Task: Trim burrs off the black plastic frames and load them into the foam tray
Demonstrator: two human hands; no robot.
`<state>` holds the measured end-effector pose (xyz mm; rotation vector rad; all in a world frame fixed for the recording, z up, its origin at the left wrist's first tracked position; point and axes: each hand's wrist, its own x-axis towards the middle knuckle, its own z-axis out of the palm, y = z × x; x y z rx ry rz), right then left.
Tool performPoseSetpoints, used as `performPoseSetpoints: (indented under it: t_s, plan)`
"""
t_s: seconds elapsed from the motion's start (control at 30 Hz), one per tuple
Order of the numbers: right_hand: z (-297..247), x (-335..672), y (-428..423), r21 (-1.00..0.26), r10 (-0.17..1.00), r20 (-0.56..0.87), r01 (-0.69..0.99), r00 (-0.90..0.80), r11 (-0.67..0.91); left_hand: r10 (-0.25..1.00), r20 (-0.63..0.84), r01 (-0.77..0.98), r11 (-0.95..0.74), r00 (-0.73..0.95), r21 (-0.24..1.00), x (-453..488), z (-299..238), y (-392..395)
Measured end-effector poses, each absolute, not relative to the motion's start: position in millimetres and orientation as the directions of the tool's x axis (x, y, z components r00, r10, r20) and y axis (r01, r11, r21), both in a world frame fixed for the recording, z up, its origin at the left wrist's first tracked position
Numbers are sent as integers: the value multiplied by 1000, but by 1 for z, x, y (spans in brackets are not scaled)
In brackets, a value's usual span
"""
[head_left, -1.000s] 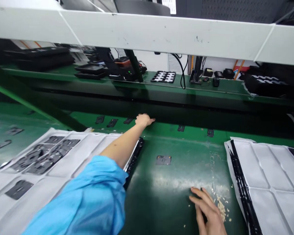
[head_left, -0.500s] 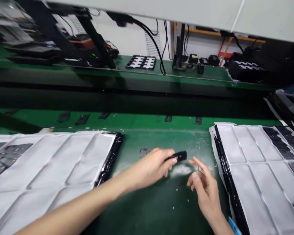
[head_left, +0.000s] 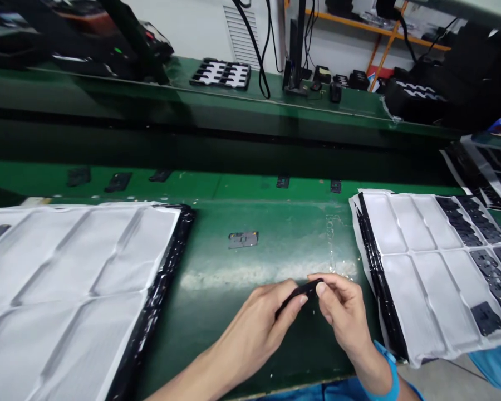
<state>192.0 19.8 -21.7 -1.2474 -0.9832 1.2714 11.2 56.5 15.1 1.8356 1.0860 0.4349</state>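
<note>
Holding: both hands pinch small flat black plastic part (head_left: 301, 292)
Left hand (head_left: 256, 328): fingers closed on part
Right hand (head_left: 345, 312): fingertips gripping part
Under: green bench mat (head_left: 242, 301)

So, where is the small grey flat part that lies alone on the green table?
In the head view the small grey part lies flat on the green table, between the left white tray and the right white tray, beyond both hands.

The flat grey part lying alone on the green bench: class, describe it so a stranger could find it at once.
Start at the green bench between the two white trays. The grey part lies flat in the gap, beyond both hands. Unlike the dark parts around it, it sits alone, untouched, outside any tray.
</note>
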Motion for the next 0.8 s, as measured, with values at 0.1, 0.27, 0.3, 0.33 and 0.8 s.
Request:
performPoseSetpoints:
  t_s: [0.1,0.27,0.3,0.33,0.8]
  plan:
    - [-24,190,19,-974,984,-157,-176,83,-141,790,-201,450,-105,579,887,10,17,58]
    - [-26,188,18,-962,978,-197,-207,66,-180,770,-264,362,46,581,931,5,16,62]
    - [-27,188,18,-959,977,-204,-214,58,-188,755,-287,323,105,590,941,4,14,63]
    - [-27,188,18,-955,977,-209,-224,47,-193,733,-310,274,174,605,946,2,13,63]
    - [-26,190,13,-925,968,-248,-285,-44,-250,689,-356,52,420,631,906,-5,13,63]
